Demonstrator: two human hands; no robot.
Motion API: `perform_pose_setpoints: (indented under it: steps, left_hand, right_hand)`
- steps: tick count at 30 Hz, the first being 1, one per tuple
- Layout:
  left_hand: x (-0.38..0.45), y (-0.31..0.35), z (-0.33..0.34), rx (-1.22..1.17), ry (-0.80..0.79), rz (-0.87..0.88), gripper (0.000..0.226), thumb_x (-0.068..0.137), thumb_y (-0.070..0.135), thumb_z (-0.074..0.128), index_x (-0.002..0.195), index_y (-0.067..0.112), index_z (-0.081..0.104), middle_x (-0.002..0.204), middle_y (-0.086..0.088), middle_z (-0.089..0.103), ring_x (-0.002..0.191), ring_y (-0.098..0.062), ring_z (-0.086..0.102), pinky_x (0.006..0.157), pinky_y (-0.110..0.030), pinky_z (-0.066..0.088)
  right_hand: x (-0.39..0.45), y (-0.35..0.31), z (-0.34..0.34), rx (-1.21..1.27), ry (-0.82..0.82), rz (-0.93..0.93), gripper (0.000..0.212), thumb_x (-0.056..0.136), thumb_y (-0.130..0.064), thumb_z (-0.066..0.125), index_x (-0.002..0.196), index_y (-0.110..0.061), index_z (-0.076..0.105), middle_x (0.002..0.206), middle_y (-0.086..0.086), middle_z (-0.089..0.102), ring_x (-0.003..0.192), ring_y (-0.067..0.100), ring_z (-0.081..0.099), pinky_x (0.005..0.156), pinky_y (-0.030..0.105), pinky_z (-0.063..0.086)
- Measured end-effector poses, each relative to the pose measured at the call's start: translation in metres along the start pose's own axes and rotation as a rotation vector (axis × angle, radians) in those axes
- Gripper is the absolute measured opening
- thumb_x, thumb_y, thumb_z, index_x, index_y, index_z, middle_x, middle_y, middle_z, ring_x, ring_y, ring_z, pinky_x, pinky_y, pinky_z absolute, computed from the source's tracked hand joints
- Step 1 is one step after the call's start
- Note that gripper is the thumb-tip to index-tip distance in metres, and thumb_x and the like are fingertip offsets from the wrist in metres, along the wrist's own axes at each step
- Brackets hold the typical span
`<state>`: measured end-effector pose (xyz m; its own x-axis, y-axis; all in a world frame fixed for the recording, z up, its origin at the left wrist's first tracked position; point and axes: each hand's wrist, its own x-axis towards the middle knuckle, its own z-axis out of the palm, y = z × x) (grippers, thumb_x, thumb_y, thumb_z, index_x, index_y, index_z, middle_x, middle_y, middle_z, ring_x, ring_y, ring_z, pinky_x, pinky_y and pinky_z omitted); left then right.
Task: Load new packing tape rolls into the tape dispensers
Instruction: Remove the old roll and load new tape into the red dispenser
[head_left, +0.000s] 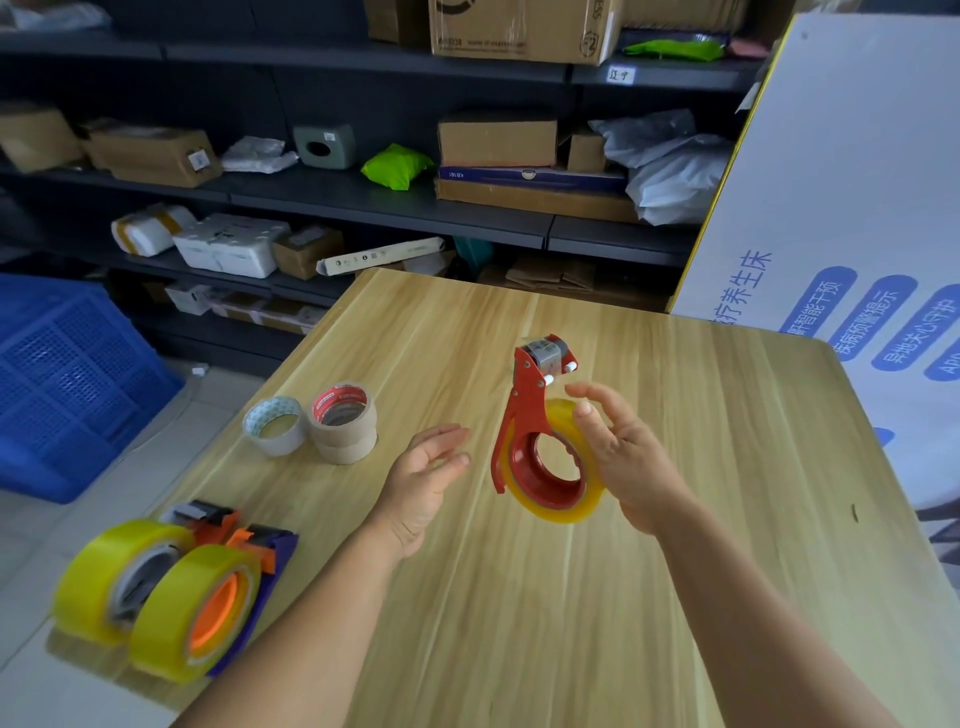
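Right hand: the right hand (631, 457), right of centre in the frame, holds the red tape dispenser (530, 415) above the table, palm against the far side of the roll, fingers curled over its top edge, forearm entering from the lower right.
Left hand: the left hand (423, 475) is open and holds nothing, palm turned toward the dispenser, fingers loosely spread, just left of it and apart from it.
Red dispenser: tilted, cutter head with its metal roller toward the top, handle curving down the left side; a yellow tape roll (571, 493) sits on its red hub.
Table: light wood-grain table (519, 597) fills the lower centre of the frame.
Spare rolls: two stacked tan tape rolls (344, 423), the upper one with a red printed core whose writing is too small to read, stand left of centre, touching a white tape roll (274, 426) with a pale patterned core.
Loaded dispensers: at the lower left edge of the table lie two dispensers side by side, an orange-hubbed one (202, 608) and a grey-hubbed one (122, 577), each carrying a yellow roll.
Writing: the white board (841, 171) at the right carries blue Chinese characters, among them "养生床"; a small label on the upper shelf is not legible.
Surroundings: dark shelves (389, 202) with cartons and parcels across the top; a blue plastic crate (67, 384) at the left.
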<state>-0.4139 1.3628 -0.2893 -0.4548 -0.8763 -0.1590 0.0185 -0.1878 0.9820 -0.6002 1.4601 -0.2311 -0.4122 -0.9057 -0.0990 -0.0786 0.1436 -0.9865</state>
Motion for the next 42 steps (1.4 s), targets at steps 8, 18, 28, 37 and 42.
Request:
perform_pose_setpoints:
  steps: [8,18,28,37,42]
  left_hand:
    - [-0.019,-0.007,-0.007,0.048,0.001,-0.018,0.039,0.069,0.015,0.059,0.104,0.031,0.066,0.129,0.011,0.056,0.114,-0.006,0.051,0.100,-0.024,0.038]
    - [-0.042,-0.028,-0.044,0.131,-0.040,-0.085,0.069,0.072,-0.013,0.039,0.108,0.040,0.064,0.133,0.001,0.056,0.117,-0.011,0.049,0.092,-0.026,0.039]
    - [-0.118,-0.032,-0.090,-0.082,-0.117,-0.156,0.066,0.065,0.010,0.066,0.127,0.031,0.057,0.135,0.007,0.056,0.126,-0.002,0.047,0.094,-0.022,0.039]
    - [-0.169,-0.060,-0.096,-0.229,-0.005,-0.153,0.074,0.062,0.038,0.080,0.131,0.027,0.054,0.130,0.002,0.062,0.128,-0.016,0.050,0.109,-0.040,0.036]
    - [-0.193,-0.064,-0.104,-0.305,0.070,-0.234,0.074,0.058,0.050,0.079,0.124,0.026,0.056,0.117,0.009,0.069,0.111,-0.004,0.059,0.091,-0.021,0.040]
  right_hand:
    - [0.001,0.006,0.011,0.032,0.026,0.084,0.022,0.098,-0.041,0.045,0.107,-0.030,0.062,0.089,-0.001,0.062,0.077,0.016,0.058,0.070,0.034,0.049]
    - [-0.006,-0.010,0.054,0.183,0.030,0.260,0.031,0.097,-0.041,0.047,0.106,-0.020,0.068,0.073,0.007,0.059,0.059,0.016,0.054,0.062,0.033,0.047]
    - [-0.033,-0.013,0.129,0.176,0.124,0.470,0.025,0.093,-0.031,0.055,0.083,-0.010,0.066,0.067,0.012,0.061,0.056,0.020,0.054,0.064,0.035,0.048]
    - [-0.063,0.000,0.183,0.107,0.132,0.597,0.011,0.087,-0.009,0.050,0.081,-0.007,0.059,0.071,0.014,0.055,0.067,0.026,0.054,0.068,0.038,0.046]
    - [-0.086,0.006,0.203,0.160,0.097,0.615,0.011,0.091,-0.003,0.047,0.090,-0.003,0.058,0.074,0.013,0.055,0.067,0.026,0.053,0.074,0.042,0.049]
